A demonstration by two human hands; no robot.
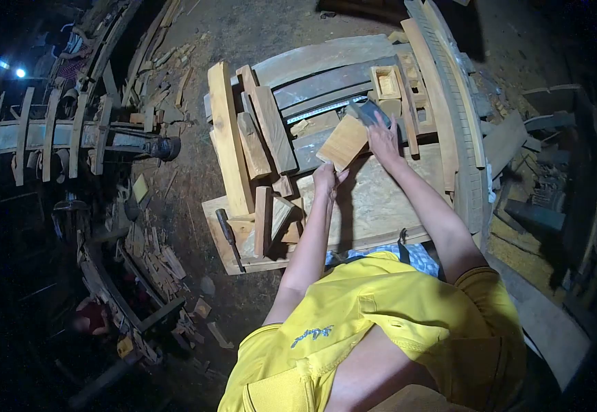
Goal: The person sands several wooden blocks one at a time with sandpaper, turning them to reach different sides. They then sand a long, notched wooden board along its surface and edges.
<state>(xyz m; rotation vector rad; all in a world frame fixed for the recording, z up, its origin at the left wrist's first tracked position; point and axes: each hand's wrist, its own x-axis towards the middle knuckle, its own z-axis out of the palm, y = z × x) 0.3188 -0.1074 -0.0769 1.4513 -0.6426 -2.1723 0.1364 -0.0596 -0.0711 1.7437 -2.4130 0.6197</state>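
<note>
A flat, light-brown wooden block (344, 142) is tilted above the workbench. At its near corner, my left hand (325, 180) is closed round the edge. My right hand (383, 140) is at the far right side of the block, its fingers wrapped on a dark grey, flat-faced piece (370, 112). That piece touches or overlaps the block's far corner; its exact kind is not clear. Just beyond my right hand lies a small hollowed wooden box (385, 83).
Long timber pieces (224, 137) lie on the bench's left, beside a dark-handled chisel-like tool (230, 237). A pale board (374, 206) covers the near part. Long planks (442, 103) line the right edge. Wood scraps (164, 261) litter the floor; another person (92, 318) is at lower left.
</note>
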